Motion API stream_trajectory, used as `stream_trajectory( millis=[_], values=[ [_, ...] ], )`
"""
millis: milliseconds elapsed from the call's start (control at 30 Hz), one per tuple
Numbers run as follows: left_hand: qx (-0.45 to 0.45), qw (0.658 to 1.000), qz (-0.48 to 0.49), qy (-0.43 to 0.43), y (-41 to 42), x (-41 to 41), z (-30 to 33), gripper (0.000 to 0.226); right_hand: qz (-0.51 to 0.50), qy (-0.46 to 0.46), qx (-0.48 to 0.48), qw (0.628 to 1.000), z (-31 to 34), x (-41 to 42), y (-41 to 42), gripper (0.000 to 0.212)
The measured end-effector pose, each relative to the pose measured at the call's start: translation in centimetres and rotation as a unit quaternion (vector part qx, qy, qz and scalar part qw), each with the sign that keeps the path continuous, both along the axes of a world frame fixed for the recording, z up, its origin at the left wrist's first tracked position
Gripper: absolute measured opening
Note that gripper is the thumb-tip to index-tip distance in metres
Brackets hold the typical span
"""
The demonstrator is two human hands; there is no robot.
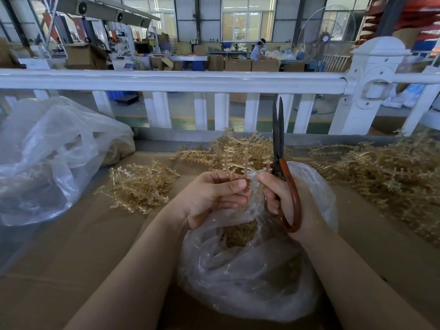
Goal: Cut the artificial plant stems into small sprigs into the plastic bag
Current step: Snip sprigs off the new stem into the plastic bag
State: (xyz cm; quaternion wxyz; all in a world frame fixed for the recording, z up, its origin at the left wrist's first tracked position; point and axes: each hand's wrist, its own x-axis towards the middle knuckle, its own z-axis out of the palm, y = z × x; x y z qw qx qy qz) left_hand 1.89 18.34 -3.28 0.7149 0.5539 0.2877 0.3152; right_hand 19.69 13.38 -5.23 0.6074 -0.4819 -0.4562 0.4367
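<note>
1. The left hand has its fingers curled around a pale tan plastic plant stem with short side branches, holding it upright above the clear plastic bag.
2. The right hand grips the red-brown looped handle of a pair of dark-bladed scissors; the blades point up and are almost closed, just beside the stem.
3. The clear bag sits on the brown cardboard-covered table, between the forearms, with cut tan sprigs visible inside.
4. Loose piles of tan stems lie on the table to the left, behind and right of the hands.
5. A second crumpled clear bag rests at the far left, before a white railing.
</note>
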Motion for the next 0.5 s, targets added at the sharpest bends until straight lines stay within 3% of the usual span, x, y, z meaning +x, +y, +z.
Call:
stream_trajectory(
  millis=[167, 367, 500],
  values=[
    [0.005, 1.000, -0.009, 0.002, 0.20, -0.05, -0.24, 0.026, -0.003, 0.010, 0.007, 1.000, 0.03, -0.02, 0.05, 0.026],
    [0.030, 0.999, 0.010, -0.027, 0.32, 0.08, -0.39, 0.014, 0.001, 0.010, 0.012, 1.000, -0.03, -0.14, 0.08, 0.031],
    [0.036, 0.993, 0.092, -0.071, 0.77, 0.10, -0.44, 0.019, -0.038, -0.020, 0.022, 0.999, -0.12, -0.57, 0.22, 0.063]
  ],
)
